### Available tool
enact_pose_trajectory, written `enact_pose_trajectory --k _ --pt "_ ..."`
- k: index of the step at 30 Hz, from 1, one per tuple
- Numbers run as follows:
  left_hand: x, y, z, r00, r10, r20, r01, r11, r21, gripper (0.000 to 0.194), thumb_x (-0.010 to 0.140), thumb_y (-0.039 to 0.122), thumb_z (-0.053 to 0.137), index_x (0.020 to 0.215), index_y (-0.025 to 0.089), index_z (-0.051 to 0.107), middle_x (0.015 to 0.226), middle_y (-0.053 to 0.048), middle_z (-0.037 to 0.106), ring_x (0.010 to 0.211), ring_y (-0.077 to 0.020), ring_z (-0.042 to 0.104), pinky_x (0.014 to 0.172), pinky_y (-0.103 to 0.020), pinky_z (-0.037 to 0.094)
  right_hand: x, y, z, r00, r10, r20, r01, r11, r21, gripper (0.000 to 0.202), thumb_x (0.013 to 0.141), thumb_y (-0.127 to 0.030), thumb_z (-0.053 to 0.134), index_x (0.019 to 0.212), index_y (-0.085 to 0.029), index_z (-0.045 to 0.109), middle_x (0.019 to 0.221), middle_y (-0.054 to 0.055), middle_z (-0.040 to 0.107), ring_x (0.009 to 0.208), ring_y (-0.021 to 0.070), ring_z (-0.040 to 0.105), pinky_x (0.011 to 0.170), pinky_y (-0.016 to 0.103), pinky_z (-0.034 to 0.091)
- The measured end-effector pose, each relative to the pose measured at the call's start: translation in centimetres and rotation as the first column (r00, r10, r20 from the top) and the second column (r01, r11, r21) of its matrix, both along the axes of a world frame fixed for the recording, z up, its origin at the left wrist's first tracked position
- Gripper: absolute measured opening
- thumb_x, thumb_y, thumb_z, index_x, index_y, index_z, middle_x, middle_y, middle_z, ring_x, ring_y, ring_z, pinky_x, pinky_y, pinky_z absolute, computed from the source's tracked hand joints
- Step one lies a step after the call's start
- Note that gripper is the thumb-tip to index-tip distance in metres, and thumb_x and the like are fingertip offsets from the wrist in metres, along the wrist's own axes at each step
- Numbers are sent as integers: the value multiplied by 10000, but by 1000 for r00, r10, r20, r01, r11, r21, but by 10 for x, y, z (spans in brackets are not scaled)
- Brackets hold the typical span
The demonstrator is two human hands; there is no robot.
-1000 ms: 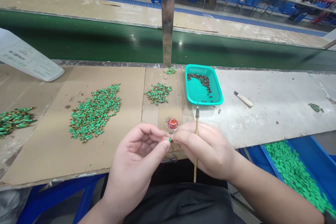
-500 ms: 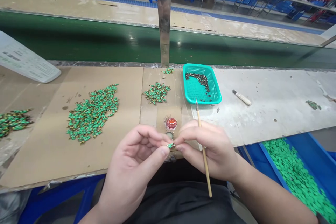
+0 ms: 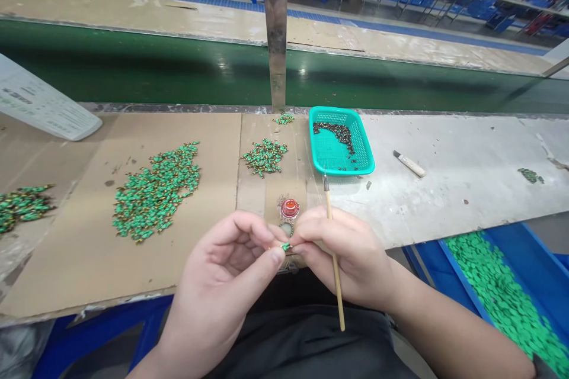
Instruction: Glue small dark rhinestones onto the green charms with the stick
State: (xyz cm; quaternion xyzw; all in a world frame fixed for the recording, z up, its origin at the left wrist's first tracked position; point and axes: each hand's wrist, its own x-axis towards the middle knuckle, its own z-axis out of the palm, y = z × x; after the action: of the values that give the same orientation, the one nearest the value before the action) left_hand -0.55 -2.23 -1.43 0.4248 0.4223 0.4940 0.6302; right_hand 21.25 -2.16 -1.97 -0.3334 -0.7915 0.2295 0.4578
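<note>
A small green piece [image 3: 285, 246] is pinched between the thumb and fingers of my left hand [image 3: 231, 272]. My right hand [image 3: 344, 249] holds a thin brush [image 3: 336, 278] between its fingers, tip pointing away from me, while its thumb and forefinger meet at the green piece's right end. Whether those fingertips grip the piece too is too small to tell. Just beyond the fingertips are a small red pot [image 3: 290, 208] and a round greyish disc [image 3: 287, 229], partly covered by my fingers.
Green-and-gold pieces lie in a large pile [image 3: 155, 189] and a smaller pile [image 3: 265, 157] on cardboard. A turquoise basket [image 3: 371, 160] holds dark bits. A white-handled tool [image 3: 409, 164] lies right. Green discs [image 3: 507, 296] fill part of a blue tray. A metal post [image 3: 276, 29] rises ahead.
My right hand has moved slightly left, closer to my left fingertips, and the brush has shifted left with it. The green piece has turned a little and sits slightly further left.
</note>
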Motion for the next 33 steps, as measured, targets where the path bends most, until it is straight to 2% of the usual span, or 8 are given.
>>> enact_pose_trajectory --k 5,12,26,33 --pt "-3 0 -2 1000 -12 -7 12 1000 0 226 882 184 1068 854 247 854 878 -28 890 784 -179 867 746 -194 735 -1 0 -2 1000 -2 2 2 1000 7 136 1192 -125 660 1126 -235 706 954 35 747 848 191 739 781 303 665" --pt "-12 -1 -9 998 -65 -23 65 998 3 176 973 245 1029 913 260 864 948 -40 907 832 -196 884 782 -228 750 0 0 -5 1000 19 -2 -19 1000 0 148 1189 -113 648 1146 -240 711 959 42 757 845 194 726 778 313 667" --pt "-8 0 -3 997 -61 -48 62 998 22 192 930 182 1026 874 261 860 877 -24 885 793 -183 867 744 -206 736 0 -2 -5 999 36 -12 -36 999 -7 151 1183 -93 662 1157 -229 724 986 50 781 879 195 742 809 314 676" --pt "-11 0 -10 993 -93 -69 94 996 10 165 980 250 1009 903 252 862 917 -53 896 806 -214 878 747 -250 746 -1 -3 -6 1000 9 -10 -9 1000 -10 142 1189 -119 667 1148 -240 731 962 45 783 850 200 755 784 322 679"
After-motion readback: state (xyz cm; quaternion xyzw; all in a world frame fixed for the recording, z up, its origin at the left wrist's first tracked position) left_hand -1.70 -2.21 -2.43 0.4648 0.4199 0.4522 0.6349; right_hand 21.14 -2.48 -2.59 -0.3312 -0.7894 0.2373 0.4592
